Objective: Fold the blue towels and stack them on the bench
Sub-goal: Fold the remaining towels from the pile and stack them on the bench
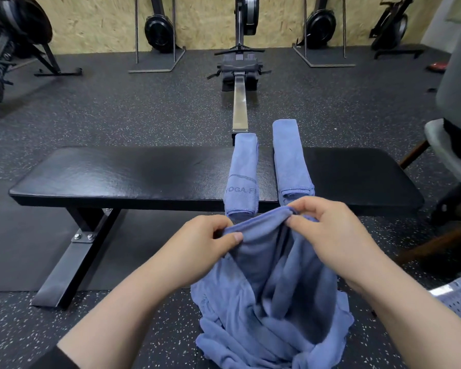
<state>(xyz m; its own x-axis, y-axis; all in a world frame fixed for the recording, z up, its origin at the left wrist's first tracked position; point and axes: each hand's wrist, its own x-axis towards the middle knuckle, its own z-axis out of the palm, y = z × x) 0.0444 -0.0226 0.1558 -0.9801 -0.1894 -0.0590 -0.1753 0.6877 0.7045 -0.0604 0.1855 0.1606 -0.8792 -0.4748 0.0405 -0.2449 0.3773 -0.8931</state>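
Bench [117, 177] ahead; L hand [205, 241] & R hand [328, 230] fingers pinch blue towel [272, 288] edge.

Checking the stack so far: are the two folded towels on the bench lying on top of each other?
No. The two folded towels lie side by side across the bench.

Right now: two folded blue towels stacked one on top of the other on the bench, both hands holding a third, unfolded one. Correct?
Not quite. The head view shows the two folded towels lying side by side across the bench, not stacked: the left towel and the right towel. The rest holds: left hand and right hand both pinch the top edge of the unfolded towel.
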